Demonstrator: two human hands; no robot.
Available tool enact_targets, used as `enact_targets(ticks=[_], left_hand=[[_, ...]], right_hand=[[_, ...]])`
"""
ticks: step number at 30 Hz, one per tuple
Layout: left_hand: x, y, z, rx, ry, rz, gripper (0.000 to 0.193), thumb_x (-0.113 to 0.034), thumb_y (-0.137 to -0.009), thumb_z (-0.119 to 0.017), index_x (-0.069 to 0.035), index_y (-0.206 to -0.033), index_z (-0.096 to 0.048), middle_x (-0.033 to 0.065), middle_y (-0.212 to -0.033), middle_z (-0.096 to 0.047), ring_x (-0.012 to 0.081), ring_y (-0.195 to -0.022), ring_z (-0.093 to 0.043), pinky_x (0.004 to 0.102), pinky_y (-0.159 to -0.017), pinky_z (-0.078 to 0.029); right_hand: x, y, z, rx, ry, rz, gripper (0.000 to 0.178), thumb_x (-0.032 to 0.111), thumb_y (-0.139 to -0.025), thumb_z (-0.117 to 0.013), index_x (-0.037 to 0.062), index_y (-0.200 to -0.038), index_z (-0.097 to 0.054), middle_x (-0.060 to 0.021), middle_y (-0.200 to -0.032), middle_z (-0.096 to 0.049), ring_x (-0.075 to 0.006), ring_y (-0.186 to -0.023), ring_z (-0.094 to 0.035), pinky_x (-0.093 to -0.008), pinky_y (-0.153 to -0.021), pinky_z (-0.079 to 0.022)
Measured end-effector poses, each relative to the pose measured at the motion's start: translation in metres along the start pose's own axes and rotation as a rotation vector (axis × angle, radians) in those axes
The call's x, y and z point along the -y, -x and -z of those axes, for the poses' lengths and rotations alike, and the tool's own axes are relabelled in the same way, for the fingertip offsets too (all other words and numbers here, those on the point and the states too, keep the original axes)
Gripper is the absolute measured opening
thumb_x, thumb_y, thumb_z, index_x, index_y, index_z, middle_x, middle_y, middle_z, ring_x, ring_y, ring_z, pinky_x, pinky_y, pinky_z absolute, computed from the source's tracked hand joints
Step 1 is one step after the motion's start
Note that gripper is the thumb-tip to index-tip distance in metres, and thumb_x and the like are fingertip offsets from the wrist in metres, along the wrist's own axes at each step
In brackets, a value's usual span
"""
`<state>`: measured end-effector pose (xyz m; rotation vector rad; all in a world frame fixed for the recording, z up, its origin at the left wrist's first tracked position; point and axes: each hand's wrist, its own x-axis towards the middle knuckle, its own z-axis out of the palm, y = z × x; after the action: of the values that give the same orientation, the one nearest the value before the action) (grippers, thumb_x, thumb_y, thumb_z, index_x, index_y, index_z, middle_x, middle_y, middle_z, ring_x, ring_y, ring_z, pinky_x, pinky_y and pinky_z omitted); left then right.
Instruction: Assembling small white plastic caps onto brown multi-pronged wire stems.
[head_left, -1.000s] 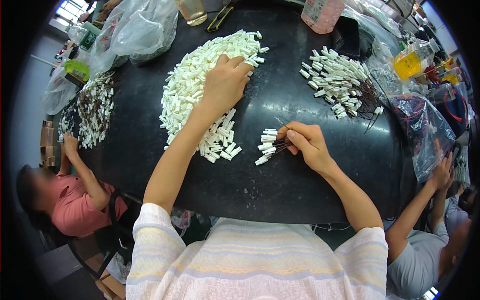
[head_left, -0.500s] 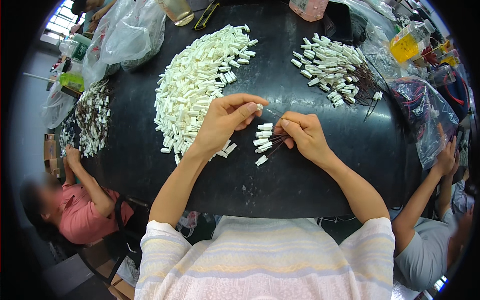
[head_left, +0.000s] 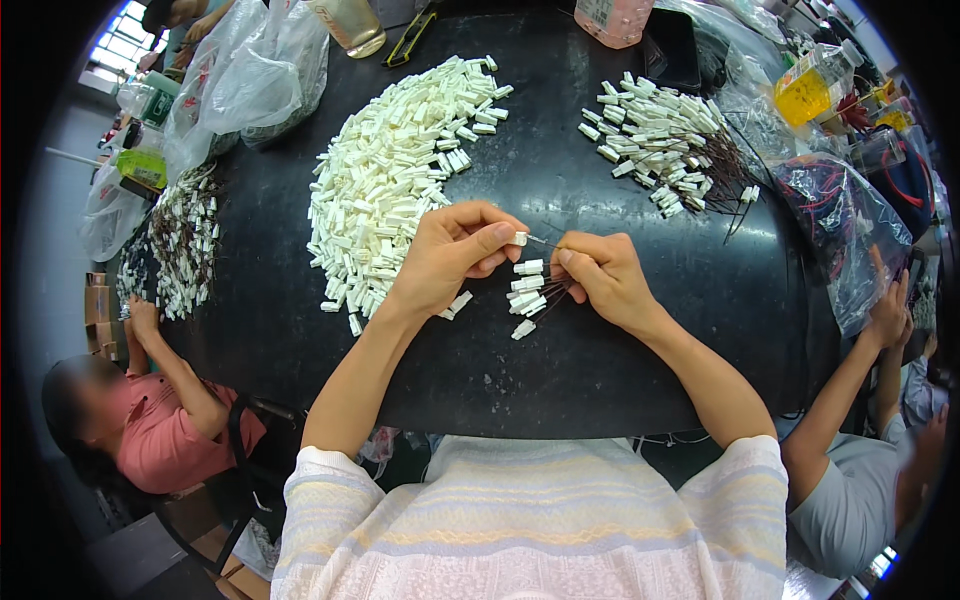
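My left hand point(head_left: 450, 255) pinches a small white plastic connector housing point(head_left: 520, 239) between thumb and forefinger. Facing it, my right hand point(head_left: 608, 278) grips a bunch of thin dark wires point(head_left: 552, 291). One wire, with a bright metal tip point(head_left: 537, 240), reaches from the right fingers to the housing; whether the tip is inside it cannot be made out. Several white connectors point(head_left: 527, 284) hang fanned out on the other wires, below the left fingertips. A large heap of loose white connector housings point(head_left: 385, 190) lies just beyond and left of my left hand.
Wired connectors point(head_left: 665, 140) are piled at the far right of the black table point(head_left: 640, 390). A yellow-handled cutter point(head_left: 408, 38), bottles and plastic bags point(head_left: 255, 85) line the back. Co-workers sit left and right; one's hand point(head_left: 145, 318) is by another wired pile point(head_left: 185, 240).
Both hands have shifted slightly down and closer together. The wire tip now meets the housing, and the bunch of wired connectors has moved a little with my right hand.
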<state>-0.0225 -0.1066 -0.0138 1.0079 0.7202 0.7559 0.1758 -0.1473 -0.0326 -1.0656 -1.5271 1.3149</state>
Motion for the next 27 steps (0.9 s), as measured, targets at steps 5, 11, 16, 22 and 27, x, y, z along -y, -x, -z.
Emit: enact_targets(ticks=[5, 11, 16, 22, 27], left_hand=[[0.000, 0.001, -0.006, -0.063, -0.244, -0.055, 0.012, -0.008, -0.084, -0.059, 0.002, -0.089, -0.064, 0.0041, -0.072, -0.060, 0.0030, -0.058, -0.046, 0.0155, -0.048, -0.034], [0.003, 0.004, -0.015, -0.095, -0.524, -0.152, 0.012, -0.008, -0.081, -0.063, 0.000, -0.088, -0.066, 0.0008, -0.071, -0.061, 0.0017, -0.059, -0.048, 0.0154, -0.050, -0.036], [0.002, -0.001, -0.006, -0.030, -0.568, -0.194, 0.014, -0.009, -0.082, -0.061, 0.001, -0.091, -0.065, 0.0005, -0.074, -0.062, 0.0030, -0.061, -0.050, 0.0187, -0.053, -0.040], [-0.031, -0.050, 0.043, -0.201, -1.592, -0.689, 0.017, -0.004, -0.074, -0.061, -0.004, -0.090, -0.064, 0.0056, -0.086, -0.062, 0.0228, -0.081, -0.053, 0.0305, -0.072, -0.045], [-0.026, -0.060, 0.051, -0.118, -1.723, -0.584, 0.010, -0.003, -0.073, -0.061, -0.004, -0.083, -0.061, 0.0068, -0.081, -0.058, 0.0245, -0.084, -0.051, 0.0344, -0.072, -0.044]], right_hand=[[0.000, 0.000, 0.001, 0.004, 0.090, 0.025, 0.012, 0.004, -0.079, -0.048, -0.0015, -0.069, -0.054, -0.0058, -0.053, -0.052, -0.0097, -0.045, -0.047, -0.0245, -0.045, -0.038], [0.001, 0.000, -0.002, 0.047, 0.142, 0.057, 0.008, 0.003, -0.076, -0.049, -0.0017, -0.070, -0.053, -0.0090, -0.056, -0.052, -0.0134, -0.047, -0.048, -0.0260, -0.048, -0.040], [-0.001, -0.001, -0.005, 0.032, 0.171, 0.101, 0.007, 0.002, -0.077, -0.050, -0.0019, -0.073, -0.053, -0.0094, -0.057, -0.053, -0.0160, -0.047, -0.049, -0.0261, -0.049, -0.041], [0.005, 0.000, -0.004, 0.014, 0.134, 0.087, 0.009, 0.003, -0.081, -0.049, -0.0029, -0.080, -0.055, -0.0083, -0.059, -0.055, -0.0136, -0.049, -0.051, -0.0253, -0.050, -0.041], [0.002, -0.002, 0.003, 0.063, 0.013, -0.007, 0.015, 0.007, -0.082, -0.047, -0.0042, -0.082, -0.057, -0.0075, -0.063, -0.057, -0.0103, -0.051, -0.051, -0.0243, -0.050, -0.041]])
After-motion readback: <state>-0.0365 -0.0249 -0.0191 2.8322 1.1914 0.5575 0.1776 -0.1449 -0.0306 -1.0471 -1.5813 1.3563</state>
